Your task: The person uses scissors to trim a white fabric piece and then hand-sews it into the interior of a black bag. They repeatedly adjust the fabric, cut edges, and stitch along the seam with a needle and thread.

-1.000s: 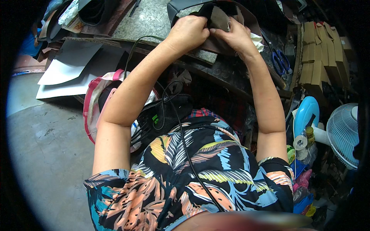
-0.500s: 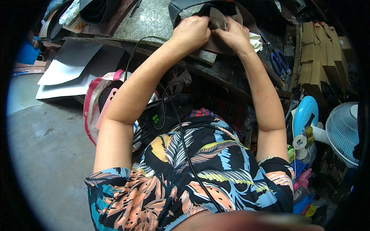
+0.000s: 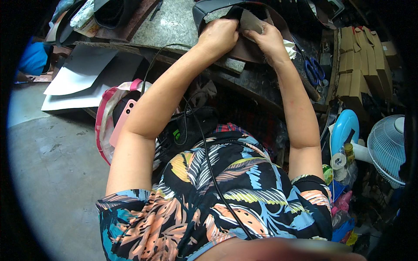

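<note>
At the top of the view, a black leather-like piece (image 3: 201, 13) with a pale grey inner side curves over the workbench. My left hand (image 3: 219, 37) is closed at its near edge, knuckles up, with the fingertips hidden. Just right of it my right hand (image 3: 269, 41) is closed too, pinching a grey-beige flap of material (image 3: 250, 21) between thumb and fingers. A brown piece (image 3: 248, 52) shows below and between the hands, and a scrap of white cloth (image 3: 289, 48) lies beside my right wrist.
Blue-handled scissors (image 3: 314, 70) lie right of my right forearm. Brown cardboard pieces (image 3: 352, 65) stand at the right, above a white fan (image 3: 387, 148). White sheets (image 3: 78, 78) lie at the left. A pink phone (image 3: 123, 122) sits in a pink-rimmed bag (image 3: 99, 130) by my left elbow.
My right thumb has drawn slightly away from my left hand, and the grey-beige flap has shifted with it. My left hand stays nearly in place. At the far left a blue shape has moved.
</note>
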The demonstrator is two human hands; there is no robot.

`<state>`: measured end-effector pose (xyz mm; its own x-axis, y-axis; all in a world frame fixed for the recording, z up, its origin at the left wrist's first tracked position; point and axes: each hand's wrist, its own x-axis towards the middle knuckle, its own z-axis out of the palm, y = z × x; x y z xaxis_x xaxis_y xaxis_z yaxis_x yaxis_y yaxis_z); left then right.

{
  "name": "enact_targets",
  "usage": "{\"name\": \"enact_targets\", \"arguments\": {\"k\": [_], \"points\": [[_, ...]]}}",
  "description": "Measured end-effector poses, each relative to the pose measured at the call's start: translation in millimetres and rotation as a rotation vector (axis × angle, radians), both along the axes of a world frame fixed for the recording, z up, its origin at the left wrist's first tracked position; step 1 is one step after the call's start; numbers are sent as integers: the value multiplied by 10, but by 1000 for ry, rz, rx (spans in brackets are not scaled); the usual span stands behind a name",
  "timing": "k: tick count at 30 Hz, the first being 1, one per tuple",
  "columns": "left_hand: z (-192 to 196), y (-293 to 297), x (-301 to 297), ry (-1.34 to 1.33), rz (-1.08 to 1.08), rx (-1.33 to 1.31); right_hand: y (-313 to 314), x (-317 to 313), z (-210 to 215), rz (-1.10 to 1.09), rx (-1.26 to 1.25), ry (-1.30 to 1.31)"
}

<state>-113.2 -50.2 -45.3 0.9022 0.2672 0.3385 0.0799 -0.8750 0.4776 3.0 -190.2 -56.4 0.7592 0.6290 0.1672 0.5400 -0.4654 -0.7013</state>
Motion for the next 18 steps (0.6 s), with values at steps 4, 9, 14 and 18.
{"name": "enact_targets", "arguments": {"k": [4, 9, 14, 18], "points": [[-3, 66, -52, 113, -42, -46, -149, 1, 47, 99, 148, 224], [-40, 69, -56, 53, -54, -67, -380, -114, 115, 179, 262, 225], [-84, 35, -14, -43, -11, 23, -491, -335, 206, 345, -24, -810], [-101, 18, -7, -23, -1, 70, -505, -499, 308, 353, -113, -956]]}}
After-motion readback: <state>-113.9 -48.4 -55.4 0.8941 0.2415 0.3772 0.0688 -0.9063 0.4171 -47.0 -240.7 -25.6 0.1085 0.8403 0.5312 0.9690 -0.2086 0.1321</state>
